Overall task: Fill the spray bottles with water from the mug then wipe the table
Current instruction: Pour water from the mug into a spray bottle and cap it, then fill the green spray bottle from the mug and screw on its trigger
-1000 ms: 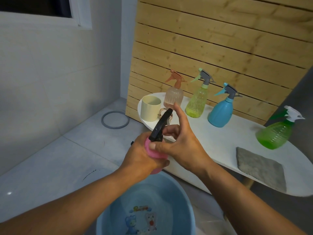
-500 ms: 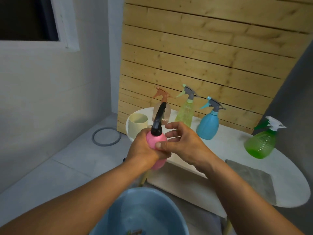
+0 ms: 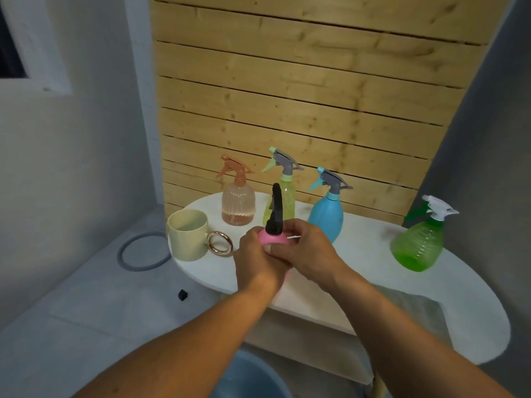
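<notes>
Both our left hand and right hand are wrapped around the pink bottle above the near table edge, so a wet grip could let it slip and fall into the basin.

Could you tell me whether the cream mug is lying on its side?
No, the cream mug stands upright on the white table, mouth facing up.

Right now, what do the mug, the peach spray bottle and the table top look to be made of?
The mug looks like glazed ceramic: opaque cream, thick-walled, with a shiny gold-toned ring handle, possibly metal or metallic glaze. The peach spray bottle looks like clear tinted plastic with a ribbed body, though glass cannot be ruled out; its trigger head is opaque plastic. The table top is matte white; its material cannot be told.
</notes>
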